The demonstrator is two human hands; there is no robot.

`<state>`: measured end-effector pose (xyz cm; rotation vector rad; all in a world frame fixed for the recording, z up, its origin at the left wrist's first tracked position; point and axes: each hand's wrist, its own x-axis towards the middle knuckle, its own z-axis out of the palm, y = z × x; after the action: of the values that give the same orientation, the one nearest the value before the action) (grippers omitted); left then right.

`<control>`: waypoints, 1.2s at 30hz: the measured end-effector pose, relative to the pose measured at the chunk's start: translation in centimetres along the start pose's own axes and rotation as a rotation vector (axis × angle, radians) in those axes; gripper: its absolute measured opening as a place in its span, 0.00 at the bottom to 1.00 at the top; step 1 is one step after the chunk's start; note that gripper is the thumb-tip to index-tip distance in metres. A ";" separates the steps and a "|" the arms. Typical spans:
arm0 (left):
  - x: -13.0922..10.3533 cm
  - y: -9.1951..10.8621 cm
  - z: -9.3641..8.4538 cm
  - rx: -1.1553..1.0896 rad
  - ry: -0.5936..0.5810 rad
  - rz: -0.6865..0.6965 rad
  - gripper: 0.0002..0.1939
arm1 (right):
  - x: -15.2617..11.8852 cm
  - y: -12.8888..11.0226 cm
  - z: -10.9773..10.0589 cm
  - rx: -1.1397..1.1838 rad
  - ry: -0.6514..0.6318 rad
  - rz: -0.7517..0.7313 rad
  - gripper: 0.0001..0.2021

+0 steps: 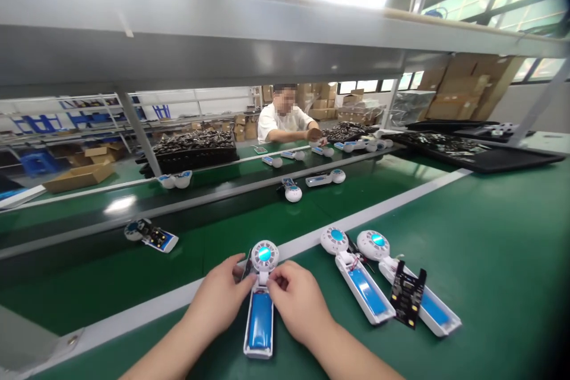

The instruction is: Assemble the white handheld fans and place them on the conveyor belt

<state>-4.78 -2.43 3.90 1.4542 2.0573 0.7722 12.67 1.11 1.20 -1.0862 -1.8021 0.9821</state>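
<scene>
In front of me lies a white handheld fan [260, 320] with its handle open, showing a blue battery inside. Its round head has a shiny blue centre and points away from me. My left hand [218, 294] grips the fan's neck from the left, the thumb on the neck; a dark edge, perhaps a circuit board, shows by its fingers. From the right, my right hand [300, 297] pinches at the neck, its fingertips partly hidden. Two similar open fans, a nearer one [367, 291] and a farther one [439, 312], lie to the right, with a black circuit board [407, 295] on the latter.
Beyond a white rail [307, 243] runs a green conveyor belt [214, 219] carrying more fans, one [155, 236] at left with a board on it. A co-worker [285, 119] handles parts across the line. Black trays [512, 157] stand at right; a grey shelf [267, 62] hangs overhead.
</scene>
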 end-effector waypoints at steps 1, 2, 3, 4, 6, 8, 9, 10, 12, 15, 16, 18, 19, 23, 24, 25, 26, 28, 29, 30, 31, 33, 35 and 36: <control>0.2 0.0 0.1 -0.013 -0.014 0.014 0.25 | 0.0 0.0 0.1 -0.014 0.005 -0.022 0.08; 0.2 -0.1 0.0 -0.023 -0.026 0.021 0.21 | -0.1 0.0 0.2 -0.030 0.010 -0.049 0.08; 0.1 -0.1 -0.2 -0.037 -0.032 0.017 0.19 | -0.1 0.0 0.4 -0.046 0.019 -0.077 0.08; -0.2 -0.2 -0.4 -0.058 -0.032 0.002 0.18 | -0.2 0.0 0.5 -0.062 0.028 -0.102 0.08; -1.1 -0.3 -0.5 -0.097 -0.010 -0.003 0.17 | -0.3 -0.1 0.8 -0.084 0.037 -0.132 0.08; -2.0 -0.3 -0.3 -0.108 0.038 0.045 0.17 | -0.4 -0.2 1.0 -0.098 0.028 -0.151 0.07; -2.4 -0.3 0.0 -0.104 0.058 0.077 0.16 | -0.5 -0.3 1.0 -0.107 0.017 -0.164 0.07; -2.8 -0.2 0.3 -0.095 0.069 0.101 0.15 | -0.6 -0.3 1.0 -0.118 0.002 -0.179 0.07; -3.2 -0.1 1.0 -0.098 0.062 0.113 0.15 | -0.8 -0.4 1.0 -0.148 -0.011 -0.197 0.07; -3.5 -0.1 1.8 -0.116 0.057 0.194 0.16 | -1.0 -0.5 0.8 -0.181 0.002 -0.200 0.07; -3.6 -0.1 1.9 -0.110 0.058 0.238 0.15 | -1.1 -0.5 0.8 -0.189 0.009 -0.204 0.07; -3.8 -0.2 2.0 -0.085 0.059 0.313 0.15 | -1.2 -0.5 0.8 -0.205 0.015 -0.220 0.07; -3.9 -0.2 2.0 -0.071 0.060 0.336 0.14 | -1.2 -0.5 0.9 -0.214 0.017 -0.227 0.07; -4.1 -0.5 2.1 -0.043 0.068 0.398 0.14 | -1.2 -0.5 1.0 -0.239 0.025 -0.231 0.07; -4.0 -0.6 2.1 -0.036 0.069 0.414 0.15 | -1.2 -0.5 1.0 -0.243 0.024 -0.232 0.07; -4.0 -0.8 2.1 -0.025 0.070 0.431 0.15 | -1.2 -0.5 1.0 -0.249 0.023 -0.231 0.07; -3.9 -0.9 2.2 -0.010 0.074 0.450 0.15 | -1.2 -0.5 1.0 -0.255 0.021 -0.232 0.07; -3.7 -1.2 2.2 0.035 0.094 0.497 0.15 | -1.2 -0.6 0.9 -0.269 0.010 -0.236 0.07; -3.7 -1.3 2.3 0.065 0.109 0.526 0.15 | -1.2 -0.6 0.8 -0.278 0.002 -0.239 0.08; -3.7 -1.4 2.3 0.096 0.126 0.557 0.16 | -1.3 -0.6 0.8 -0.288 -0.005 -0.241 0.08; -3.7 -1.5 2.3 0.126 0.145 0.590 0.16 | -1.3 -0.7 0.7 -0.298 -0.013 -0.244 0.08; -3.7 -1.6 2.3 0.175 0.181 0.653 0.16 | -1.4 -0.7 0.7 -0.311 -0.016 -0.243 0.08; -3.8 -1.5 2.3 0.207 0.210 0.702 0.16 | -1.5 -0.6 0.7 -0.313 -0.001 -0.241 0.08; -3.8 -1.4 2.3 0.219 0.218 0.719 0.16 | -1.5 -0.6 0.7 -0.312 0.012 -0.245 0.08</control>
<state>-3.00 -6.08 1.59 2.3805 1.7921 1.0281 12.31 -0.63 1.07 -1.0190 -2.0668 0.5608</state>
